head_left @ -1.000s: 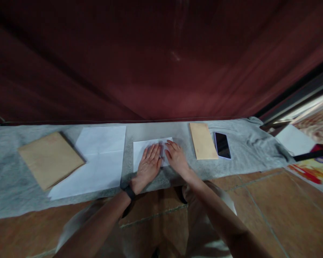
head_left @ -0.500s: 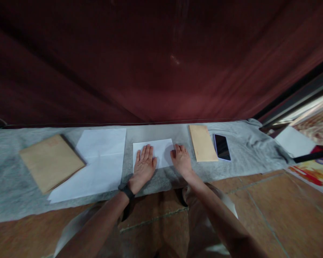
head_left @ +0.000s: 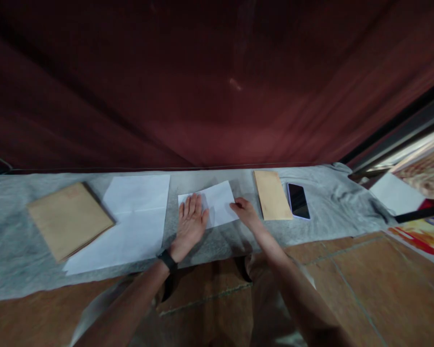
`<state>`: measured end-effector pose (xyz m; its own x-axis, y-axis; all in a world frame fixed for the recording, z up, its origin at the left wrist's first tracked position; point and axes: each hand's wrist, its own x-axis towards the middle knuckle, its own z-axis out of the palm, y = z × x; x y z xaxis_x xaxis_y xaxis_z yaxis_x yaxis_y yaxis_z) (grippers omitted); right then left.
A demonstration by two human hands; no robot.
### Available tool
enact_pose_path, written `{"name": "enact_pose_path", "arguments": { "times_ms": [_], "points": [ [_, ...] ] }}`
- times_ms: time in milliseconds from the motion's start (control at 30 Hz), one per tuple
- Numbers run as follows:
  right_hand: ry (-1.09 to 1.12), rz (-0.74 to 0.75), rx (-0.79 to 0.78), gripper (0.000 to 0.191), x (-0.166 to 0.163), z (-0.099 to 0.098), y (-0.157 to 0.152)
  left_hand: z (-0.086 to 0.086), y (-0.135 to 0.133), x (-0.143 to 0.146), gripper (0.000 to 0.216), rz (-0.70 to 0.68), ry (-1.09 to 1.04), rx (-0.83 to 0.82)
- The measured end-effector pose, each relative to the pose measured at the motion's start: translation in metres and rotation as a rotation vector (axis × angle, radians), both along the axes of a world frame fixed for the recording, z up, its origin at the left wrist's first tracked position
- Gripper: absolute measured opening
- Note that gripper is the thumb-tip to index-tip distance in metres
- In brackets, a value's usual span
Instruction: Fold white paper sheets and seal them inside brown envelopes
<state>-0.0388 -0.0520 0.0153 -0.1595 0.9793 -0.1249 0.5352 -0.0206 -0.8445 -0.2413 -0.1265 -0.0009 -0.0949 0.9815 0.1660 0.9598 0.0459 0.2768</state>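
In front of me lies a folded white sheet of paper on a grey cloth. My left hand rests flat on its left part, fingers stretched out; a dark watch is on that wrist. The paper's right edge is pinched between the thumb and fingers of my right hand, and that side looks slightly raised. To the left are larger white sheets, partly covered by a stack of brown envelopes. A narrower brown envelope stack lies just right of my right hand.
A phone with a pale purple case lies beyond the narrow envelopes. The grey cloth runs along a dark red upright surface. Brown floor tiles are below, and a colourful printed bag is at the far right.
My right hand has closed on the paper's right edge and lifted it a little, so that side has risen and tilted. My left hand stays flat on the paper.
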Motion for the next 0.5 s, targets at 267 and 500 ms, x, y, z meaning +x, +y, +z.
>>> {"name": "enact_pose_path", "arguments": {
  "times_ms": [267, 500],
  "points": [
    [0.301, -0.243, 0.551, 0.030, 0.008, 0.040, -0.006, 0.026, 0.022, -0.037, 0.065, 0.083, -0.490, 0.355],
    [-0.085, 0.309, 0.952, 0.020, 0.005, 0.042, -0.030, 0.050, 0.019, -0.065, 0.057, 0.142, -0.662, 0.556]
  ]
}}
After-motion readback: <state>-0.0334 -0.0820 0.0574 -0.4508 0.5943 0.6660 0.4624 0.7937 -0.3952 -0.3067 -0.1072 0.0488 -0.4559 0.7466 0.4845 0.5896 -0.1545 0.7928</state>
